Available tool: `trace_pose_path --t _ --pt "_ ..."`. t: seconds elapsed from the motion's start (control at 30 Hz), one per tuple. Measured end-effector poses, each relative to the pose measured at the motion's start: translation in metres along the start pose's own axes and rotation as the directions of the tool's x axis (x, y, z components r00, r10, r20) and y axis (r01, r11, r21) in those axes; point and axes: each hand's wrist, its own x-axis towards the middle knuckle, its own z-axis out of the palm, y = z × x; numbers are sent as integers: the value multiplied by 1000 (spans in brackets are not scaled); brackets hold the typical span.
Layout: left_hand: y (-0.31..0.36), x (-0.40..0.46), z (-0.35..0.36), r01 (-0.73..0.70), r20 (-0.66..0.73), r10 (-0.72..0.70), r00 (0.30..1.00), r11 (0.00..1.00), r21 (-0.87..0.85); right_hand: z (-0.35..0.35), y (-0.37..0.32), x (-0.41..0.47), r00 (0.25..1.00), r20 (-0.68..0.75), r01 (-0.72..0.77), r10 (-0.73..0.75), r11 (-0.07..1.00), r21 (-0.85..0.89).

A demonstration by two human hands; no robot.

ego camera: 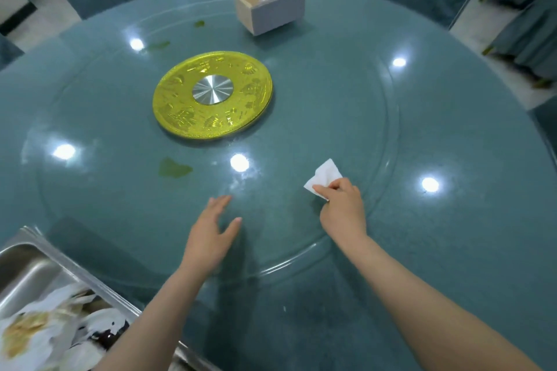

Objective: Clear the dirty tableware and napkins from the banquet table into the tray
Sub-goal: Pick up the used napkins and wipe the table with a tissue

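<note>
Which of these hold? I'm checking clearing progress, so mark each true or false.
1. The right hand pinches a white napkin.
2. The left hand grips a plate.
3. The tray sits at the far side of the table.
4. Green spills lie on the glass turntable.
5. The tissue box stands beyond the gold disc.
1. True: the right hand pinches the napkin, which lies on the turntable.
2. False: the left hand is open with fingers spread and holds nothing.
3. False: the tray is at the near left edge, already holding dirty tableware.
4. True: green spills show on the turntable.
5. True: the tissue box stands farther away than the gold disc.
</note>
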Motion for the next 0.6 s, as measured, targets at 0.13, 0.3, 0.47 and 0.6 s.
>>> trace_pose_path --t 0.13,0.3,0.47,0.6 --pt "-52 19 -29 153 -77 -140 987 966 206 27 -22 -38 990 69 123 -125 992 28" --pt "-85 30 -49 248 -137 -215 967 917 312 46 -33 -58 929 204 305 -309 951 54" --pt "-103 41 -64 270 -106 -248 963 869 415 26 -12 -35 944 143 287 -297 954 89" --pt "-108 60 -75 270 -149 -226 963 853 446 14 -1 -13 978 40 201 -204 977 70"
